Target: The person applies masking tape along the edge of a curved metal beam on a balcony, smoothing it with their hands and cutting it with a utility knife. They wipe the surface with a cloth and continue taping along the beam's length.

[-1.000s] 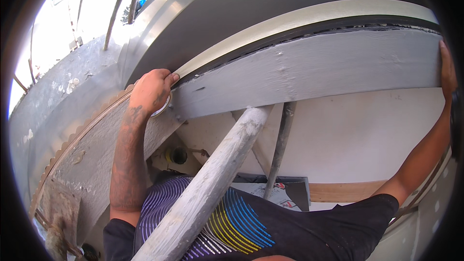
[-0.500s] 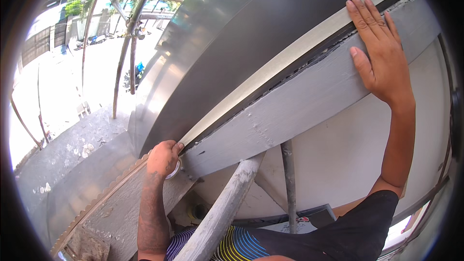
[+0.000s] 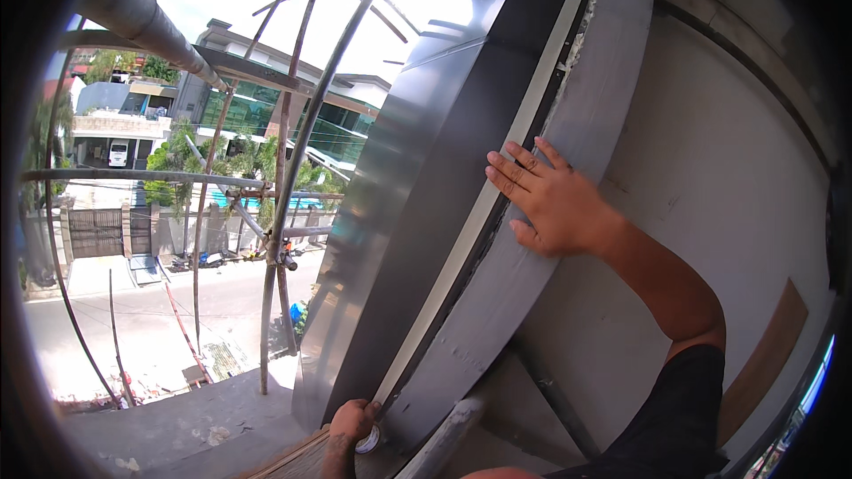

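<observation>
A pale tape strip is already lining the dark panel from the upper frame down to the left hand, whose fingers are grasping the tape roll. The right hand is spreading relaxed fingers across strip and grey beam; the black joint between is lying untaped.

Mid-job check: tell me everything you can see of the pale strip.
The pale strip is long, narrow and cream-coloured, matte, and looks like paper tape. It slants from lower left to upper right along the dark panel, with a black seam on its right. It looks flat and fairly smooth. The right hand lies across it, fingers spread; the left hand is at its lower end, so that end is partly hidden. The top runs out of view.
</observation>
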### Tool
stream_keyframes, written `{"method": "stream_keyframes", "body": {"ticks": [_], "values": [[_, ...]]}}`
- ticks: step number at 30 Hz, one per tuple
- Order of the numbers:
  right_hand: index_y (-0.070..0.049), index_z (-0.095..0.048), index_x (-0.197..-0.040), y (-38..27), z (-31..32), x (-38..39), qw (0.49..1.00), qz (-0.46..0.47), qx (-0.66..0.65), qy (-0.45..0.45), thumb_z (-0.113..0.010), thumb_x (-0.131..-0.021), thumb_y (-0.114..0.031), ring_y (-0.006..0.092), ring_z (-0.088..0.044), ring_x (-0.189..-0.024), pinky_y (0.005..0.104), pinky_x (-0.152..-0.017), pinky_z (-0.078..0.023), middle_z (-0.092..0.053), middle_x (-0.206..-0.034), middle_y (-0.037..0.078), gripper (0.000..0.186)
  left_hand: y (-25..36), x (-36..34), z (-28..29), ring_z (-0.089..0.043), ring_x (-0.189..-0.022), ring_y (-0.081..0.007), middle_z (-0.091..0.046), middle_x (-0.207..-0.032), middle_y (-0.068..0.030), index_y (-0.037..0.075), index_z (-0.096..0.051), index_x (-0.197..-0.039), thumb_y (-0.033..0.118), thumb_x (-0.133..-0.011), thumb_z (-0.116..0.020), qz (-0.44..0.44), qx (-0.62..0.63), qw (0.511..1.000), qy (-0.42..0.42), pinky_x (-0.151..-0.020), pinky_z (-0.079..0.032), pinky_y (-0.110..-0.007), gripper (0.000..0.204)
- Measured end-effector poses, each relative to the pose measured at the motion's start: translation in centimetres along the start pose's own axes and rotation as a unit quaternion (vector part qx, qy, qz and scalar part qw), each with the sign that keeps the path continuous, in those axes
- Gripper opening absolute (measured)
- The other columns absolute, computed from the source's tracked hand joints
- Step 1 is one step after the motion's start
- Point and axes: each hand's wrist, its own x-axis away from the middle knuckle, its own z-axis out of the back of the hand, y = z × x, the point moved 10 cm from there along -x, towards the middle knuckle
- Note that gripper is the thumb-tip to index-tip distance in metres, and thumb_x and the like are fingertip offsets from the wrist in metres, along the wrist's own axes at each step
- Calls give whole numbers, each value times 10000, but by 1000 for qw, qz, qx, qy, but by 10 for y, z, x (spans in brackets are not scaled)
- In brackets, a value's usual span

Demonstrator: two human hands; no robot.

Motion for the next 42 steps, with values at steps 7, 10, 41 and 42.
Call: {"method": "stream_keyframes", "body": {"ticks": [7, 10, 41, 42], "values": [[-38, -478, -1659, -5, 4, 0, 1000, -4, 2, -8, -562, -1019, -418, 319, -312, -1665, 557, -1377, -142, -427, -1754, 142, 748, -5, 2, -6, -736, -1131, -440, -784, -1092, -257, 51, -819, -1104, 467, -1064, -621, 12, 6, 1000, -16, -1019, -560, -527, 462], [-40, -463, -1668, -14, 0, -1, 1000, -8, -21, -19, -571, -1015, -413, 318, -286, -1676, 551, -1381, -131, -402, -1769, 137, 760, -6, 2, -2, -737, -1118, -439, -785, -1081, -252, 49, -815, -1077, 465, -1067, -625, 18, -8, 1000, -18, -999, -561, -532, 458], [-107, -408, -1717, -211, -65, 22, 977, 110, -99, -151, -618, -941, -301, 222, -284, -1680, 463, -1406, -128, -382, -1791, 37, 827, 10, 7, 3, -744, -1038, -403, -786, -1004, -201, 27, -796, -1105, 442, -1109, -609, 71, 34, 996, -47, -938, -565, -512, 455], [-108, -407, -1718, -216, -68, 23, 976, 113, -105, -153, -619, -941, -304, 222, -280, -1681, 460, -1407, -126, -380, -1792, 34, 829, 11, 7, 1, -744, -1041, -401, -788, -1010, -199, 29, -797, -1111, 444, -1110, -609, 68, 36, 996, -54, -941, -565, -512, 455]]}}
